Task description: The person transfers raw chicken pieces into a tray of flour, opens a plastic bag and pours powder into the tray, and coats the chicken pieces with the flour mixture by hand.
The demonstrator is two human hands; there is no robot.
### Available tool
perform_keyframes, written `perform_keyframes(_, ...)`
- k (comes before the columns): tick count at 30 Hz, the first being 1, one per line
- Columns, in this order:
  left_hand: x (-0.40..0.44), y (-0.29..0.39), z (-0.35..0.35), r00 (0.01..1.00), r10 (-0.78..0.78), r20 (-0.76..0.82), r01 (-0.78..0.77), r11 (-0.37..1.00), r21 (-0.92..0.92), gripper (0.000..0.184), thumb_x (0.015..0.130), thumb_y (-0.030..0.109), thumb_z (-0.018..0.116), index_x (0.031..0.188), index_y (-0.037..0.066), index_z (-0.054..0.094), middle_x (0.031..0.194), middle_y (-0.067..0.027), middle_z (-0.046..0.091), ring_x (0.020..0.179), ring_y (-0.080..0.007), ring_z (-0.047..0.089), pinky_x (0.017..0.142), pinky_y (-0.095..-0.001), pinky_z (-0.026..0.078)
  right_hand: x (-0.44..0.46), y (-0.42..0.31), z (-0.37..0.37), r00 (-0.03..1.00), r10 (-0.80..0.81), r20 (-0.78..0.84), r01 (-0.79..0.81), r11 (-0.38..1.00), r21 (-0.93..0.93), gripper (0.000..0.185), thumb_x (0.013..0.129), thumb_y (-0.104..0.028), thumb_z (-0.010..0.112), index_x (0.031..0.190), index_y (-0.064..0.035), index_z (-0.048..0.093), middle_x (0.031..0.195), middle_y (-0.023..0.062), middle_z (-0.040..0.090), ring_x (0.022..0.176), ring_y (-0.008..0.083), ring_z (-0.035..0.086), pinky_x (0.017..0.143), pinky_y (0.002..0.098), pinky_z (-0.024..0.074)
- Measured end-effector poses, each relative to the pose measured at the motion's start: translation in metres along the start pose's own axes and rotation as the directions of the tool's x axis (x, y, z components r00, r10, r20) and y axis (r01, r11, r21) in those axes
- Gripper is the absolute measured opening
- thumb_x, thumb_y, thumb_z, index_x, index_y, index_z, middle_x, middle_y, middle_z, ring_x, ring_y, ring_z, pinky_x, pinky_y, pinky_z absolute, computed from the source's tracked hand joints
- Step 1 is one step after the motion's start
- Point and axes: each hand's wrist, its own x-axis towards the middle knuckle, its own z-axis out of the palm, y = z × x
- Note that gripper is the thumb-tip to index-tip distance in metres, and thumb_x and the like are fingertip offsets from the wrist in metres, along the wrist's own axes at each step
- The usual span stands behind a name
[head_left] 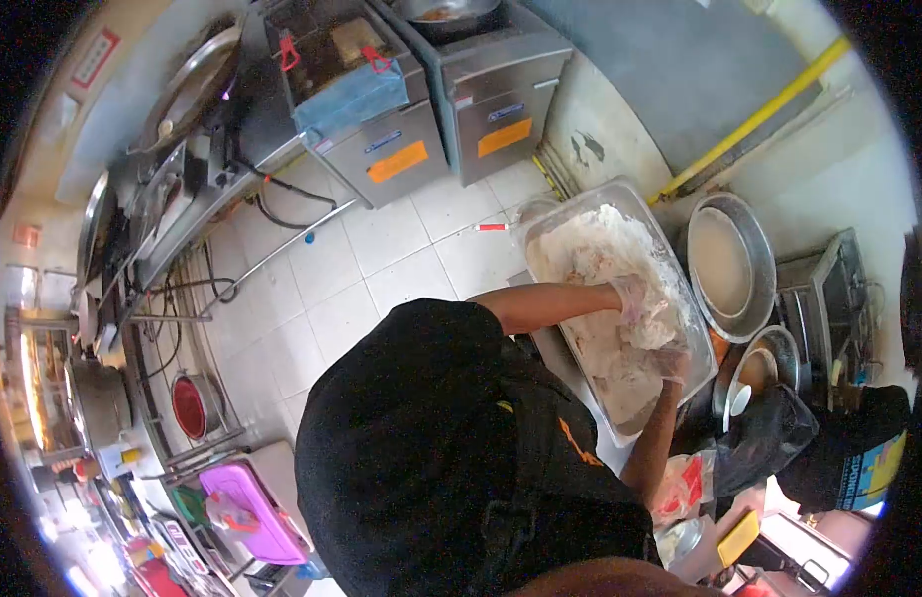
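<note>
A large metal tray (696,376) holds white flour (600,239) with lumps in it. Both hands are inside this tray, in clear plastic gloves dusted with flour. My left hand (632,296) reaches in from the upper side, its fingers closed on a flour-coated clump (652,326). From below, my right hand (672,364) meets the same clump, with its fingers bent round the lower edge. Flour hides most fingertips, and what is inside the clump cannot be made out.
Right of the tray stand a metal basin of pale liquid (721,261) and a smaller bowl (764,366). Fryers (386,159) line the top. A black plastic bag (769,438) lies at the lower right. A red-filled pot (192,406) stands at the left.
</note>
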Motion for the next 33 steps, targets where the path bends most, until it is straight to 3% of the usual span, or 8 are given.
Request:
perform_keyframes(6, -0.015, 0.045, 0.001, 0.996, -0.085, 0.0, 0.085, 0.996, 0.0, 0.028, 0.067, 0.023, 0.051, 0.084, 0.003, 0.061, 0.092, -0.0207, 0.055, 0.079, -0.0319, 0.054, 0.067, -0.037, 0.044, -0.019, -0.024, -0.177, 0.96, 0.275, 0.056, -0.238, 0.69, 0.683, 0.021, 0.067, -0.026, 0.058, 0.07, -0.0058, 0.061, 0.07, 0.0093, 0.06, 0.068, 0.0259, 0.058, 0.059, 0.0377, 0.0447)
perform_keyframes(10, -0.029, 0.041, -0.028, 0.965, -0.124, -0.23, 0.065, 0.966, -0.249, 0.033, 0.072, 0.02, 0.048, 0.1, 0.004, 0.055, 0.098, -0.0235, 0.053, 0.085, -0.0338, 0.053, 0.076, -0.0371, 0.042, -0.016, -0.017, -0.194, 0.838, -0.104, -0.536, 0.281, 0.924, 0.26, 0.013, 0.065, -0.014, 0.056, 0.059, -0.0026, 0.06, 0.061, 0.0114, 0.058, 0.059, 0.027, 0.055, 0.058, 0.0359, 0.0429)
perform_keyframes(16, -0.043, 0.034, -0.051, 0.929, -0.292, -0.226, 0.173, 0.885, -0.433, 0.041, 0.077, 0.023, 0.049, 0.112, 0.004, 0.047, 0.101, -0.016, 0.054, 0.093, -0.0277, 0.053, 0.08, -0.0337, 0.042, -0.023, -0.035, -0.25, 0.931, 0.306, -0.199, -0.139, 0.802, 0.581, 0.017, 0.065, -0.019, 0.057, 0.07, -0.0036, 0.061, 0.068, 0.0135, 0.059, 0.064, 0.0293, 0.056, 0.06, 0.0381, 0.0431)
perform_keyframes(20, -0.054, 0.009, 0.004, 0.938, -0.345, 0.007, 0.06, 0.142, -0.988, 0.039, 0.081, 0.024, 0.043, 0.114, 0.003, 0.046, 0.1, -0.0093, 0.055, 0.089, -0.0225, 0.055, 0.08, -0.0336, 0.043, 0.004, -0.033, -0.17, 0.971, 0.169, -0.171, -0.062, 0.864, 0.499, 0.012, 0.069, -0.017, 0.059, 0.076, -0.0068, 0.061, 0.071, 0.0103, 0.058, 0.066, 0.0236, 0.055, 0.059, 0.0364, 0.0427)
perform_keyframes(21, -0.058, -0.008, 0.023, 0.968, -0.246, 0.04, 0.061, 0.078, -0.995, 0.037, 0.083, 0.024, 0.041, 0.112, 0.003, 0.046, 0.1, -0.0087, 0.055, 0.088, -0.0216, 0.055, 0.081, -0.0347, 0.043, 0.008, -0.027, -0.141, 0.747, -0.114, -0.655, 0.476, 0.78, 0.408, 0.018, 0.068, -0.018, 0.06, 0.082, -0.0059, 0.06, 0.077, 0.0079, 0.059, 0.071, 0.0216, 0.054, 0.063, 0.0356, 0.0426)
perform_keyframes(23, -0.072, 0.016, -0.015, 0.985, -0.17, 0.007, 0.009, 0.012, -1.0, 0.034, 0.083, 0.024, 0.041, 0.109, 0.003, 0.048, 0.099, -0.0104, 0.055, 0.087, -0.0231, 0.055, 0.078, -0.0374, 0.044, 0.033, -0.069, -0.241, 0.91, 0.328, 0.252, -0.34, 0.247, 0.907, 0.029, 0.075, -0.023, 0.055, 0.094, -0.0006, 0.055, 0.079, 0.0077, 0.057, 0.074, 0.0214, 0.053, 0.07, 0.0359, 0.0417)
perform_keyframes(25, -0.077, 0.048, -0.052, 0.981, -0.191, -0.025, -0.045, -0.101, -0.994, 0.031, 0.084, 0.024, 0.041, 0.105, 0.003, 0.049, 0.098, -0.012, 0.055, 0.086, -0.0247, 0.055, 0.076, -0.0402, 0.046, 0.051, -0.07, -0.186, 0.991, 0.131, -0.013, 0.009, 0.029, 1.0, 0.033, 0.075, -0.027, 0.055, 0.097, -0.0027, 0.055, 0.081, 0.0099, 0.059, 0.071, 0.0206, 0.053, 0.069, 0.0342, 0.0406)
perform_keyframes(33, -0.133, 0.055, -0.099, 0.976, -0.135, 0.172, 0.02, -0.728, -0.686, 0.033, 0.086, 0.029, 0.038, 0.107, 0.006, 0.049, 0.101, -0.0093, 0.055, 0.093, -0.0263, 0.052, 0.082, -0.0427, 0.042, 0.101, -0.116, -0.214, 0.99, -0.138, -0.021, 0.126, 0.812, 0.571, 0.024, 0.075, -0.024, 0.043, 0.076, -0.0081, 0.061, 0.077, 0.0113, 0.06, 0.074, 0.0268, 0.056, 0.067, 0.0431, 0.0427)
